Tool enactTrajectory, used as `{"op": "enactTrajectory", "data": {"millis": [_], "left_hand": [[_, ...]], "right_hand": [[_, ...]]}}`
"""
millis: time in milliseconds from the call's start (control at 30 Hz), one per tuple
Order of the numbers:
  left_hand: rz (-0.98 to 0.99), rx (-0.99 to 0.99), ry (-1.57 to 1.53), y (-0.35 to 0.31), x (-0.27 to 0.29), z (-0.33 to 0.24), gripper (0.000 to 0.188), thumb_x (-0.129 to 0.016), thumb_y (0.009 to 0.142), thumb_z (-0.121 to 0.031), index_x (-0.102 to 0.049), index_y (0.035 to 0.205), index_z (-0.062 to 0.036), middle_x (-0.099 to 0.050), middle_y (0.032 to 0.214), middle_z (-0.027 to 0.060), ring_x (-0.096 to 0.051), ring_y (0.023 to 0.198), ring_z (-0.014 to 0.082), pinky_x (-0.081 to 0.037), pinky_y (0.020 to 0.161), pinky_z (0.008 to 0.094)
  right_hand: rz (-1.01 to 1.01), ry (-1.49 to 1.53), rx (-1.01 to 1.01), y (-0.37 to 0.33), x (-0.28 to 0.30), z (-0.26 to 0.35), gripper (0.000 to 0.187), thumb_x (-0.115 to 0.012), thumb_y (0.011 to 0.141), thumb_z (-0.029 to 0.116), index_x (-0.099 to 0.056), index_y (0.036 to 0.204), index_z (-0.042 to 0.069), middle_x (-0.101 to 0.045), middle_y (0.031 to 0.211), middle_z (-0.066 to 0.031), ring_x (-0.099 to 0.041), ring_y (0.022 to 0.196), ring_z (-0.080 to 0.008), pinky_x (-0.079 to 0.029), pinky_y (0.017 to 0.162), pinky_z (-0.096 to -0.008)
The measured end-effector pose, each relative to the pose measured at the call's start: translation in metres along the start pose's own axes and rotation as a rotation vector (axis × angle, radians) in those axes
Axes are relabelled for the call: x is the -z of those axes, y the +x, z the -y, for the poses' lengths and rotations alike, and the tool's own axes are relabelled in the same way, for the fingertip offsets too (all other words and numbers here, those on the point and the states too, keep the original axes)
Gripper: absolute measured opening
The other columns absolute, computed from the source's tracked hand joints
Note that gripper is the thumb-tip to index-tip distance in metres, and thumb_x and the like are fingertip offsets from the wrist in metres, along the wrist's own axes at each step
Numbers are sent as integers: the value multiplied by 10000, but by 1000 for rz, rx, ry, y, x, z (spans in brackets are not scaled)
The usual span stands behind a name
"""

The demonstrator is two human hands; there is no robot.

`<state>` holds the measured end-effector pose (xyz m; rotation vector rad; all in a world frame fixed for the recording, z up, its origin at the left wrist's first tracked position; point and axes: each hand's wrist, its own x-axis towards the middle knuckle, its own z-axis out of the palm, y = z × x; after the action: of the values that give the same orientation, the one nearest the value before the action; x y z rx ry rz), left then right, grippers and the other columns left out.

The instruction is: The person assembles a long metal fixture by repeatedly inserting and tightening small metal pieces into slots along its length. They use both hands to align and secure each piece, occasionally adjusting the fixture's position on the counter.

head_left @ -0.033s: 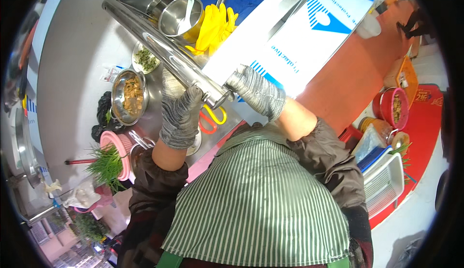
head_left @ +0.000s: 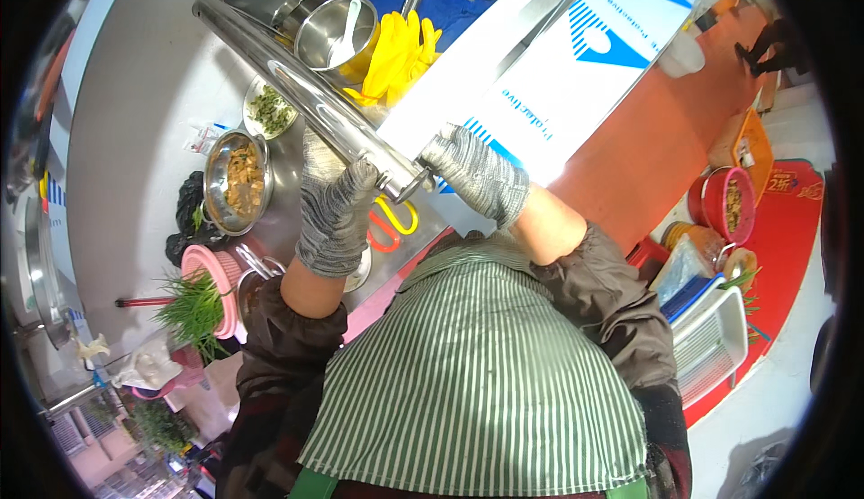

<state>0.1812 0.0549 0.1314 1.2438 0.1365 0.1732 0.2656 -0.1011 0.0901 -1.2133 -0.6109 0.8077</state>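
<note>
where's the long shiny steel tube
In the head view, the tube slants from upper left toward centre, its near end between the grey-gloved left hand and right hand, yellow rubber gloves to its right.

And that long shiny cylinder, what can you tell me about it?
The long shiny cylinder is silvery with bright reflections, apparently polished metal, with small fittings at its near end. It slants from upper left toward the picture's middle, passing in front of a steel pot in this view. The gloved left hand grips it near its lower end; the gloved right hand is at that end, its exact hold unclear. Whether it's hollow can't be told.
</note>
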Motion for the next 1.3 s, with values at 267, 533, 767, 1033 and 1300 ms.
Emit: {"op": "enactTrajectory", "data": {"millis": [267, 533, 767, 1033, 1300], "left_hand": [[49, -314, 701, -4, 12, -1, 437, -473, 897, -95, -345, 1284, 64, -540, 1165, 142, -551, 1007, 235, -460, 874, 322], [-10, -80, 148, 4, 4, 1, 964, -750, 713, -426, -227, 1404, -3, -408, 1312, 123, -437, 1180, 232, -379, 990, 363], [-7, -112, 93, 5, 3, 1, 980, -756, 699, -432, -227, 1401, 1, -431, 1248, 133, -464, 1123, 246, -392, 974, 360], [17, -108, 53, -1, -7, -6, 945, -740, 719, -387, -219, 1408, -4, -417, 1257, 121, -441, 1143, 232, -374, 985, 356], [-2, -110, 116, 3, 0, -2, 958, -749, 705, -365, -213, 1414, -7, -409, 1285, 123, -426, 1170, 240, -357, 1006, 368]], "right_hand": [[-176, 131, -72, -9, -20, -5, 223, -513, 941, 250, -599, 1017, 59, -575, 780, -17, -529, 665, -89, -452, 589, -238], [-410, 130, -24, -12, -36, 18, 203, -563, 914, 220, -590, 914, 19, -570, 679, -19, -515, 541, -80, -408, 472, -219], [-300, 146, -84, -17, -24, 15, 232, -549, 938, 241, -598, 956, 15, -613, 743, -11, -559, 593, -66, -432, 538, -201], [-45, 199, -22, 1, 5, -18, 356, -572, 922, 200, -530, 1221, 11, -630, 947, -56, -609, 762, -117, -518, 633, -233], [-62, -209, 56, 3, 0, -19, 384, -439, 980, 254, -472, 1300, 45, -596, 1037, -83, -582, 765, -111, -499, 647, -261]]}}
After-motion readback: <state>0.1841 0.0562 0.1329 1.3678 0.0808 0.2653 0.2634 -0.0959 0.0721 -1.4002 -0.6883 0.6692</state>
